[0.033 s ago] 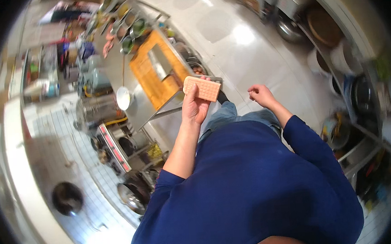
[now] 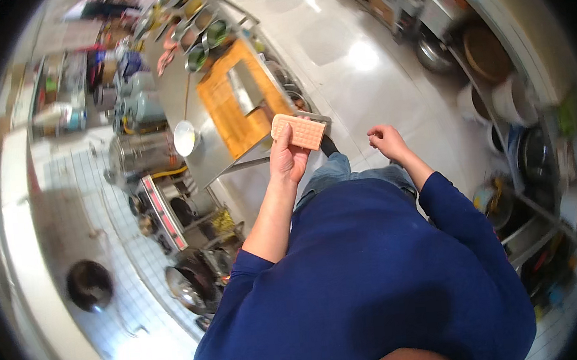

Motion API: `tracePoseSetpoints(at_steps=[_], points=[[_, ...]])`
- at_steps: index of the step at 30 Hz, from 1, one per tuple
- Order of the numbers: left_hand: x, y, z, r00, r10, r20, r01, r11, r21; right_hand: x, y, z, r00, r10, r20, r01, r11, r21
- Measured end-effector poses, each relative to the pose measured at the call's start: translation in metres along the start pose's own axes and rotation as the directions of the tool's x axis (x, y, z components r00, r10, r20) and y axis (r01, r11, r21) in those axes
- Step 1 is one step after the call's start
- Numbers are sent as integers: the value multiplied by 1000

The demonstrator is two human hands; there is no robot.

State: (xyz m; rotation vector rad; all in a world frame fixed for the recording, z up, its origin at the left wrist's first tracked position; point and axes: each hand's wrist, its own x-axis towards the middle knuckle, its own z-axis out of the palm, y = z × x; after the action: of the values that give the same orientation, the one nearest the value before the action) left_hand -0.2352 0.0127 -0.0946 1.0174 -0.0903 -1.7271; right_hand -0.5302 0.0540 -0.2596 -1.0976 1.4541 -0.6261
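My left hand (image 2: 290, 160) holds a flat peach-coloured slab with a raised grid (image 2: 300, 132), rectangular with rounded corners. The thumb lies over its near face and the other fingers are behind it, mostly hidden. What kind of thing it is, I cannot make out. Off to the right, my right hand (image 2: 389, 143) hangs over the floor with its fingers curled in, and nothing shows in it. Beyond the slab, to the left, stands a metal table with a wooden cutting board (image 2: 224, 107), and a broad-bladed cleaver (image 2: 246, 88) rests on the board.
A white bowl (image 2: 184, 138) sits on the table's near left corner. Metal pots (image 2: 214, 32) line its far end. To the left are a large steel pot (image 2: 143, 153) and a dark wok (image 2: 90, 285). Shelves with white buckets (image 2: 514, 100) run along the right, beside pale floor tiles (image 2: 334, 63).
The view has turned slightly: the table and board appear a little farther right, the wok farther left. Both hands keep nearly the same place and the same grip.
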Motion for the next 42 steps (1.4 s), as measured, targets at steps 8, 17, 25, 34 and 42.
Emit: tracePoseSetpoints(at_steps=[8,17,25,34,42], points=[[50,123,-168,691,454,-562,-346,891,294,107,-205,157,873,-415,255,473,599,-646],[134,208,-152,593,716,-368,-496,685,533,183,-236,212,996,-63,-71,7,793,-610],[190,192,-110,667,741,-78,-488,514,706,151,-234,71,984,-170,-60,99,789,-607],[185,180,-129,562,758,-332,-330,574,750,186,-239,45,977,-104,188,185,850,-494],[168,141,-131,717,279,-639,-505,840,-200,241,-270,10,895,-197,400,374,820,-433]])
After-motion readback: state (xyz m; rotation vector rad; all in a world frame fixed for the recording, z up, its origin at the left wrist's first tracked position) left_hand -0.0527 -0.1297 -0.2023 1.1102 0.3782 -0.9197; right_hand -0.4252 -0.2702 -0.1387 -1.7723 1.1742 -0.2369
